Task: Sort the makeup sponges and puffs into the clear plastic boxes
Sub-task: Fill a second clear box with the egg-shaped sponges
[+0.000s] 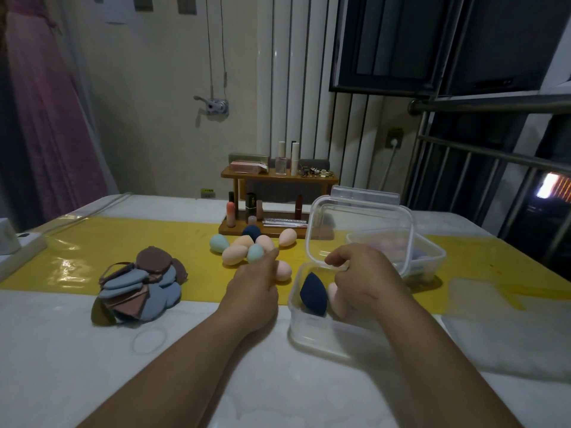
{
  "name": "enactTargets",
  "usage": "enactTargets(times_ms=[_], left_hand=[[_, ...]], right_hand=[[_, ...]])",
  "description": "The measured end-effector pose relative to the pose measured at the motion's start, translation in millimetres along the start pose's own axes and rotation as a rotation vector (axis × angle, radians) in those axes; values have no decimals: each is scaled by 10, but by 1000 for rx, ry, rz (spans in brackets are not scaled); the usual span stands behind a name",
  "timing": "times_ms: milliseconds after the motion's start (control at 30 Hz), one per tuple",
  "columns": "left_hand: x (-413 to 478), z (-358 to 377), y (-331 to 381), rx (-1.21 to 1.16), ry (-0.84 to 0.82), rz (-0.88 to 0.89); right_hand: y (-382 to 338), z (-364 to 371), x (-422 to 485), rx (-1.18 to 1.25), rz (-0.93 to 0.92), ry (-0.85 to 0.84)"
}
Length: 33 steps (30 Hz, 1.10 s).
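1. Dim, cool indoor light; the window (401, 41) at far right is dark.
2. Glare patches shine on the mat (102, 239) at left and the box (315, 332) lid.
3. Rails (494, 156) at right bow from wide-angle distortion.
4. An orange glow (553, 185) blows out far right.

The table (92, 381) has a white cover, and a wide yellow strip (123, 239) under shiny clear film runs across its middle. On the left, a pile of flat puffs (142, 282), blue and brown, lies half on the strip. Just in front of the pile is a thin white ring (150, 338). Near the middle, egg-shaped sponges (247, 245) lie close together, pink, peach, light blue and one dark blue. Behind them, at the far edge, stands a wooden rack (278, 231). On the right stands a clear box (318, 338) with its lid (358, 230) raised, and a second clear box (432, 257) is just behind it. A white device (12, 242) is at the left edge.
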<state>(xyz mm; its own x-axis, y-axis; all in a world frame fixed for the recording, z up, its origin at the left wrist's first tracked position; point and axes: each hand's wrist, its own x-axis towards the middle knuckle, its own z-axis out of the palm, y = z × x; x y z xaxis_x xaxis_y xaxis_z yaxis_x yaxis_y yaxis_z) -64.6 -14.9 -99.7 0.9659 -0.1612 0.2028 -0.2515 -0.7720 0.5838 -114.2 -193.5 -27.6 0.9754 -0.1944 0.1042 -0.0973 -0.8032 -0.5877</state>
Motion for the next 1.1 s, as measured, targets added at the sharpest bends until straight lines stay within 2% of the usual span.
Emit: enactTargets(times_ms=[200,367,500,667,800,933,1100], left_hand=[[4,33,-30,89,123,4],[7,-9,-10,29,212,-57],[-36,-83,28,-216,231,-110],[-86,-138,102,-481,273,-54],[-132,-163,226,-710,239,-38],[-154,-129,272,-673,238,66],[-166,-105,293,-597,187,143]], right_hand=[[19,-5,2,-5,-14,-3],[24,12,15,5,-1,4],[34,11,21,12,6,5],[28,0,32,-4,-9,8],[47,18,40,14,-30,35],[78,33,51,72,-124,87],[56,68,18,249,-241,-21]])
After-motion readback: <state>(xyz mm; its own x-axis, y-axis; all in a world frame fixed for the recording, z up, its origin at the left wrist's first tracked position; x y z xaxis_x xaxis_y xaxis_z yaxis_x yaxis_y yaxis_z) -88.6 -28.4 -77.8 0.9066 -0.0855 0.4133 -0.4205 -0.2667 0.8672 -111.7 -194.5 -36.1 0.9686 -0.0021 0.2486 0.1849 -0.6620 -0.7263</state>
